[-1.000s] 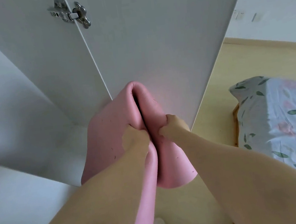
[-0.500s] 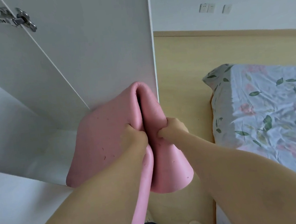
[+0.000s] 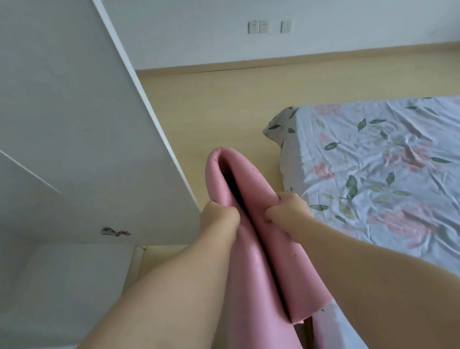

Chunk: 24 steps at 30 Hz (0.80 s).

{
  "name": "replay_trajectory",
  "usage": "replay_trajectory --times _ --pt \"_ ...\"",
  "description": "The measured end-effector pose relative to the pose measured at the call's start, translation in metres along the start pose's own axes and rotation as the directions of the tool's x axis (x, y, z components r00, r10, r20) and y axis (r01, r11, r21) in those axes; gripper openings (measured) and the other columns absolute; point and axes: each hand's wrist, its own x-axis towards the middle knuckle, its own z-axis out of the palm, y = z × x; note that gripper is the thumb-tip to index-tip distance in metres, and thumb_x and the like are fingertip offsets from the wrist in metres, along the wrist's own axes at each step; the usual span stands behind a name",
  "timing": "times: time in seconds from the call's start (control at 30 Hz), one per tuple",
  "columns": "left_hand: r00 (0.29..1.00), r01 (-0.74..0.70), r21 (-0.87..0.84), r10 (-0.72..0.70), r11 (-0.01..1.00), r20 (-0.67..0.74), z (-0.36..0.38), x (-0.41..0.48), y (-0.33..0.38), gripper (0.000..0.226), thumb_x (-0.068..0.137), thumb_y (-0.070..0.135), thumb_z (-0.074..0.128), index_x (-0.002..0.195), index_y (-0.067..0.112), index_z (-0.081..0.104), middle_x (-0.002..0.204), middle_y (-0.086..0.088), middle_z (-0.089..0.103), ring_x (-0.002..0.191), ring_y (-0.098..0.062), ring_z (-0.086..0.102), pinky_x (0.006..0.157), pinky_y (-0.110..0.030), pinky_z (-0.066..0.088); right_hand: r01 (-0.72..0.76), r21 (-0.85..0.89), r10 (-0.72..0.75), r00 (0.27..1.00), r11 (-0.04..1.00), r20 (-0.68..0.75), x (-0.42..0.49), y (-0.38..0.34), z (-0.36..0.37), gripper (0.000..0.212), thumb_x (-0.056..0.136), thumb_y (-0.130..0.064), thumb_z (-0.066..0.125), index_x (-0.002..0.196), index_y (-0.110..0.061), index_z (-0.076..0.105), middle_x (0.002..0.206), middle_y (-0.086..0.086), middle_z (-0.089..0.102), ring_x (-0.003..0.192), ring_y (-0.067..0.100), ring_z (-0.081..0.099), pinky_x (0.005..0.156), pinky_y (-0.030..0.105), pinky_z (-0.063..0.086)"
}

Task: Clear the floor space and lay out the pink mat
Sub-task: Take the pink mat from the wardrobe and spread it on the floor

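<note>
at the far left stands a white cabinet door [image 3: 48,116], swung wide, with a small metal hinge [image 3: 115,231] near its lower edge. just right of the door's edge, the left hand [image 3: 219,215] is clenched around the left fold of the pink mat [image 3: 251,259], fingers curled tight into the foam. the mat is folded double and held up in the air in front of the person, its rounded bend pointing away and a dark gap between the two layers. the right hand [image 3: 287,207] grips the right fold in the same closed way. beneath lies the light wooden floor [image 3: 242,96]. to the right is a bed [image 3: 397,167] with a leaf-and-flower sheet, close beside the mat's right edge.
</note>
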Motion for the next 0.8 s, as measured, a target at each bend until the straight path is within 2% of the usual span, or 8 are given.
replay_trajectory --times 0.07,0.17,0.3,0.47,0.6,0.67,0.8 --pt "0.999 -0.042 0.038 0.042 0.998 0.012 0.011 0.001 0.018 0.032 0.082 0.011 0.056 0.114 0.011 0.059 0.116 -0.013 0.065 0.103 -0.032 0.064 0.082 -0.033 0.053 -0.017 0.058 0.019 0.999 0.998 -0.045 0.008 0.004 -0.017 0.010 0.070 -0.008 0.061 0.076 -0.017 0.060 0.067 0.002 0.055 0.074 0.027 0.056 0.065 0.031 0.048" --pt "0.991 -0.130 0.113 0.129 0.985 0.017 0.028 0.010 0.051 0.031 0.084 0.012 0.056 0.115 0.011 0.058 0.117 -0.013 0.064 0.104 -0.032 0.064 0.080 -0.031 0.049 -0.028 0.150 0.043 0.994 0.988 -0.097 0.022 0.004 -0.043 0.022 0.071 -0.008 0.062 0.092 -0.013 0.064 0.078 0.006 0.061 0.081 0.030 0.062 0.075 0.037 0.054" --pt "0.977 -0.213 0.171 0.215 0.962 0.006 0.039 0.028 0.098 0.031 0.084 0.012 0.055 0.116 0.011 0.057 0.117 -0.012 0.064 0.105 -0.032 0.063 0.076 -0.030 0.045 -0.005 0.225 0.039 0.988 0.974 -0.149 0.053 -0.008 -0.072 0.021 0.072 -0.007 0.062 0.093 -0.010 0.062 0.085 0.010 0.063 0.080 0.030 0.062 0.072 0.036 0.053" --pt "0.966 -0.258 0.132 0.260 0.957 0.004 0.039 0.076 0.156 0.030 0.084 0.009 0.052 0.113 0.011 0.056 0.113 -0.011 0.064 0.099 -0.033 0.063 0.072 -0.030 0.046 0.017 0.226 0.021 0.987 0.974 -0.161 0.107 -0.050 -0.098 0.016 0.075 -0.008 0.061 0.091 -0.011 0.060 0.080 0.007 0.061 0.072 0.026 0.057 0.064 0.028 0.048" --pt "0.959 -0.285 0.095 0.284 0.954 0.021 0.043 0.127 0.210 0.030 0.083 0.010 0.054 0.113 0.010 0.057 0.114 -0.013 0.064 0.102 -0.033 0.063 0.081 -0.033 0.051 0.026 0.241 0.023 0.981 0.970 -0.195 0.167 -0.094 -0.111 0.015 0.073 -0.008 0.061 0.087 -0.012 0.059 0.086 0.010 0.065 0.081 0.032 0.064 0.077 0.040 0.056" --pt "0.956 -0.293 0.084 0.291 0.952 0.035 0.047 0.145 0.232 0.030 0.083 0.010 0.054 0.112 0.010 0.057 0.113 -0.013 0.064 0.100 -0.033 0.063 0.083 -0.034 0.052 0.024 0.237 0.026 0.978 0.971 -0.206 0.190 -0.107 -0.119 0.017 0.073 -0.008 0.061 0.089 -0.012 0.060 0.084 0.009 0.064 0.081 0.032 0.064 0.077 0.039 0.056" --pt "0.945 -0.327 0.114 0.324 0.938 0.048 0.060 0.186 0.283 0.029 0.083 0.010 0.054 0.112 0.011 0.057 0.111 -0.011 0.063 0.087 -0.030 0.057 0.073 -0.030 0.047 0.013 0.225 0.040 0.973 0.974 -0.226 0.245 -0.127 -0.141 0.022 0.073 -0.011 0.061 0.095 -0.011 0.062 0.087 0.009 0.063 0.082 0.031 0.062 0.072 0.035 0.053"
